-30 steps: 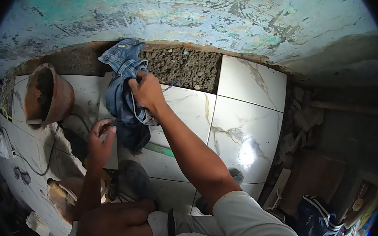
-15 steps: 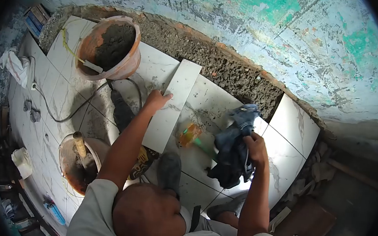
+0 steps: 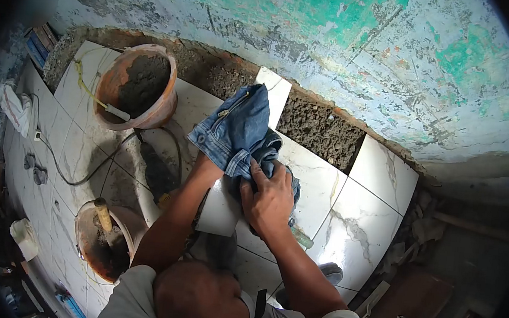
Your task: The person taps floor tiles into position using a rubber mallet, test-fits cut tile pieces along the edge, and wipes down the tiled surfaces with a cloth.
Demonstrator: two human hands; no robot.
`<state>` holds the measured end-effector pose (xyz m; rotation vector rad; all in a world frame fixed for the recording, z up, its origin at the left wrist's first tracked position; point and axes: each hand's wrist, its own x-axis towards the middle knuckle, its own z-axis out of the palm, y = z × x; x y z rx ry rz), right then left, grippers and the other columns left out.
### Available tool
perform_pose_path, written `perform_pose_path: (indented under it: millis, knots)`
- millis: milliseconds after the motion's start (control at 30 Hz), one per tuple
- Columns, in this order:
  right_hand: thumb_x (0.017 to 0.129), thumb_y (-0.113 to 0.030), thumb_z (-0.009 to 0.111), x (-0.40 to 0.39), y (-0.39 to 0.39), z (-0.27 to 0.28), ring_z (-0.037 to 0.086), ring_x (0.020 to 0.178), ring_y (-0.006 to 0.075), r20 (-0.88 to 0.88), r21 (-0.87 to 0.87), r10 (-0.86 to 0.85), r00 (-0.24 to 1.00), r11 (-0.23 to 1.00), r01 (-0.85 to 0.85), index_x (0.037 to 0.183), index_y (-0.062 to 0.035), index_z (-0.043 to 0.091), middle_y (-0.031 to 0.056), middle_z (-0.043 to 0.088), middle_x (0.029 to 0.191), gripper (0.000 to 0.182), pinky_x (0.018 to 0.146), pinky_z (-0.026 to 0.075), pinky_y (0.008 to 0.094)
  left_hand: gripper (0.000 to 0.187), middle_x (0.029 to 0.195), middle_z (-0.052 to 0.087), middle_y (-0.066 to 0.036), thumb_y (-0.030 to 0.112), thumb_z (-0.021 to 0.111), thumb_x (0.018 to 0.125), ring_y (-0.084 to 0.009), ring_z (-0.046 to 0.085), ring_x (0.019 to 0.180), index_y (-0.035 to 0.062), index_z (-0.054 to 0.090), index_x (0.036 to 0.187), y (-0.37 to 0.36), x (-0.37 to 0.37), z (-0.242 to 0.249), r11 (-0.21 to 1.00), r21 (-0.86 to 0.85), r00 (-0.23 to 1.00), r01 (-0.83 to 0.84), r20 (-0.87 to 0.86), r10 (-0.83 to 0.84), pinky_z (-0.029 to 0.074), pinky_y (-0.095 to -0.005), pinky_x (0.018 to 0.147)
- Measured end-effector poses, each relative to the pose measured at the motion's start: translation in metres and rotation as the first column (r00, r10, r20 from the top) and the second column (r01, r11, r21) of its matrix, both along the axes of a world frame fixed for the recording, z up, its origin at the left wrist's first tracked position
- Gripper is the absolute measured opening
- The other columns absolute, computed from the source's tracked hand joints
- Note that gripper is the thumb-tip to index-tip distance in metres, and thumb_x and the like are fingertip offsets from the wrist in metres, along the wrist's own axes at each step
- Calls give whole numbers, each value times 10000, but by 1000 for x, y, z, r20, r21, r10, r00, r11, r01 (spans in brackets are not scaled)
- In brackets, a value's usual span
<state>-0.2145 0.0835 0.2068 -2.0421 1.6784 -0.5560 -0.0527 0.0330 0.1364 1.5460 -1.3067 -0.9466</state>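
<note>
A bundle of blue denim (image 3: 233, 127), with a waistband, button and zip showing, lies over a narrow white tile strip (image 3: 218, 213). My right hand (image 3: 270, 200) is closed on the denim's lower right part, fingers pressed into its folds. My left hand (image 3: 208, 166) reaches under the cloth from the left; its fingers are hidden there, and only the wrist side shows. Above the denim, the strip's far end sticks out over the rough mortar bed (image 3: 318, 125). Close to my right forearm, a green handle-like thing (image 3: 302, 237) lies on the floor tiles.
A clay-coloured bucket of mortar (image 3: 169, 97) stands at the upper left. Lower left is a second bucket (image 3: 82, 235) with a wooden-handled tool inside. A dark power tool (image 3: 157, 165) and its cable lie between them. Rubble (image 3: 425, 219) borders the tiles at right.
My right hand has carried the denim leftward onto the tile strip, where it now covers my left hand. The strip's far end now reaches further across the mortar bed.
</note>
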Motion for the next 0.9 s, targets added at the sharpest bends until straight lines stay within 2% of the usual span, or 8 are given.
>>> perform_pose_path:
  millis: [100,233,367,633,700,767,833,900]
  knots:
    - [808,-255,635,0,-25,-4,543,1057,372,-24,-29,-34,999,999,33,1246,-201,644,208,534,1212,441,893,468,441,448,1276,582,-184,173,614,904,-285,587,1138,-20,517,1297,10,1,-7,962,-268,971,51,240,15,446,-358,966]
    - [832,-259,603,-16,-83,-15,543,1024,381,-76,-112,-220,973,971,211,1275,-213,618,201,530,1184,446,869,477,458,252,889,644,-123,144,586,924,-133,568,804,-57,596,1075,45,-1,30,943,268,981,196,-68,-184,469,-294,749]
    - [867,-275,546,-67,-136,-26,575,1028,395,-135,-30,-411,901,911,411,1233,-173,640,222,543,1149,391,851,497,470,217,827,617,-47,144,599,921,-77,501,755,-50,626,1016,82,1,35,945,219,965,243,-154,-213,429,-237,704]
    - [892,-510,568,-98,-39,-44,529,1164,450,17,474,117,993,873,-111,1371,-149,519,289,496,1293,602,976,441,464,226,732,500,67,216,616,939,-26,382,667,-6,614,980,68,11,40,994,69,900,83,-435,-45,329,-209,605]
    - [894,-580,550,-91,-17,-31,459,1251,444,-74,219,-33,997,975,48,1445,-100,404,312,434,1363,745,1056,367,452,229,730,482,73,224,618,943,-23,368,659,1,614,995,54,5,45,999,28,879,22,-477,-6,318,-201,603]
    - [897,-561,579,-82,-7,-10,430,1299,321,719,455,-297,628,885,-103,1442,38,326,241,436,1405,849,1067,339,400,227,739,482,72,217,609,952,-18,362,657,2,613,1023,43,-11,40,1000,1,862,31,-506,-26,307,-196,596]
    - [910,-442,636,-73,0,-2,461,1239,238,849,520,-441,291,795,-313,1422,30,357,174,496,1354,749,1032,363,367,238,759,502,63,222,601,961,-16,376,670,2,610,1053,39,-40,34,998,-3,788,55,-614,-45,321,-195,605]
    - [930,-212,654,-61,-5,11,567,1012,144,795,439,-371,480,898,-33,1287,45,485,97,627,1128,471,915,437,292,257,785,519,60,232,588,972,-25,416,703,-1,601,1078,43,-74,32,994,11,821,107,-565,-82,359,-200,628]
